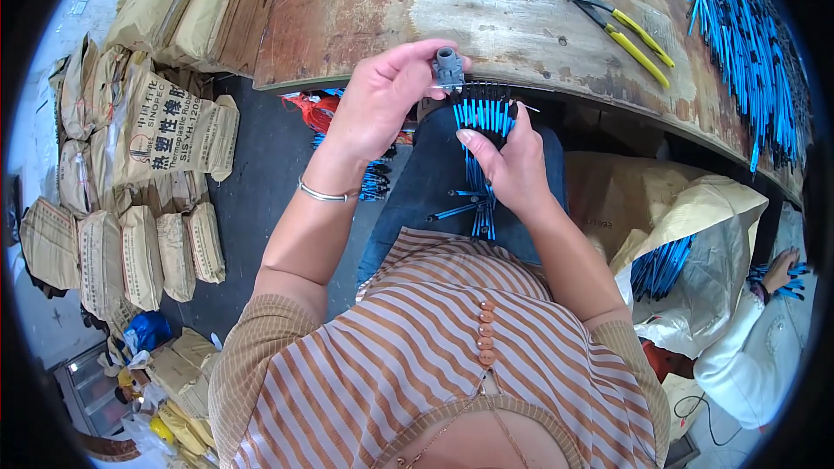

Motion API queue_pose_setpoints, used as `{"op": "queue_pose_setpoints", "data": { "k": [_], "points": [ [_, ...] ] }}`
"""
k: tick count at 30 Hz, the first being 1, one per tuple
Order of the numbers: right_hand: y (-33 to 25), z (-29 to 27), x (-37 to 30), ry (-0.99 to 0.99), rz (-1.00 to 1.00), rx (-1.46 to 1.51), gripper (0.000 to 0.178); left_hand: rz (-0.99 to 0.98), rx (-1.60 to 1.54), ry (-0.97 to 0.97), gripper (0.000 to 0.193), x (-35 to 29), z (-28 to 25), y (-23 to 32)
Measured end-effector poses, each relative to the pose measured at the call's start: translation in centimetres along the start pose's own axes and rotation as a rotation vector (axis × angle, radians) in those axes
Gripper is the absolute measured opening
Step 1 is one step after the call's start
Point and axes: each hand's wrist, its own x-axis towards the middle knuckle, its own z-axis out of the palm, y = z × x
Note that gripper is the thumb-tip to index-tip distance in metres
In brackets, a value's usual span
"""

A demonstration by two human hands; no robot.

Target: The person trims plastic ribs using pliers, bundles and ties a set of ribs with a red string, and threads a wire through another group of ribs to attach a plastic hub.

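Note:
My left hand (382,95) pinches a small grey plastic fitting (448,68) with a round, open socket on top. The fitting sits at the tips of a bunch of thin blue-and-black rods (476,113); whether it touches them I cannot tell. My right hand (514,161) is closed round that bunch, thumb across its front, with the dark ends upward. Below it, more blue-and-black rods (482,217) lie on my lap, some pointing sideways. Both hands are just off the table's near edge.
On the worn wooden table (347,26) lie yellow-handled pincers (638,39) and a large heap of blue-and-black rods (756,69). An open sack (695,269) holds more rods on the right, near another person's hand (782,269). Stacked paper sacks (143,252) stand left.

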Motion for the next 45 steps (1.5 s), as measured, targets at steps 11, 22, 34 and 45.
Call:
{"op": "queue_pose_setpoints", "data": {
  "k": [11,22,34,45],
  "points": [
    [-0.4,0.4,0.0,0.089,-0.008,-0.027,0.042,0.281,0.756,0.133,0.055,-1.4,1.6,-0.7],
    [-1.0,0.2,-0.4,0.032,0.016,0.025,0.039,0.139,0.462,0.179,0.048,-1.7,1.7,-0.2],
    [-0.7,-0.3,-0.2,-0.087,-0.020,-0.181,0.033,0.118,0.309,0.097,0.036,-1.9,0.7,0.0],
    [-2.1,-0.6,0.7,-0.173,-0.003,-0.289,0.035,0.148,0.353,0.121,0.038,-2.7,0.6,-0.1]
  ]
}}
